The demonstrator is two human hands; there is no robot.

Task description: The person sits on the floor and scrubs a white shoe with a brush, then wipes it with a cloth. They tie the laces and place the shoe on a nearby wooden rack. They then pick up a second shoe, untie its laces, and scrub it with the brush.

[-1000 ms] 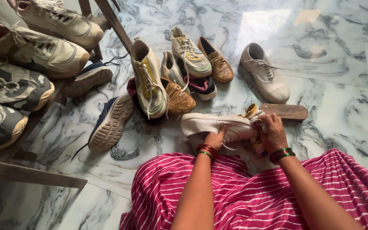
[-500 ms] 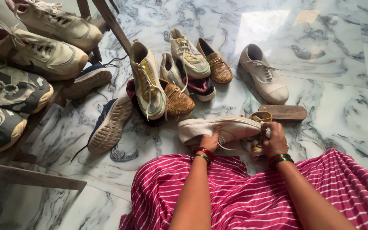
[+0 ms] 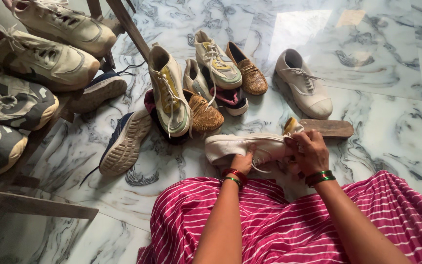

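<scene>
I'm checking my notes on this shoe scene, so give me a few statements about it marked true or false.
1. Both hands are on the white shoe. True: the left hand holds it from below and the right hand grips its heel end.
2. The shoe is held over a carpet. False: the marble floor lies beneath.
3. A wooden brush lies beside the right hand. True.
4. The wrists are bare. False: both wear bangles.
5. The grey sneaker stands on the rack. False: it sits on the floor.
</scene>
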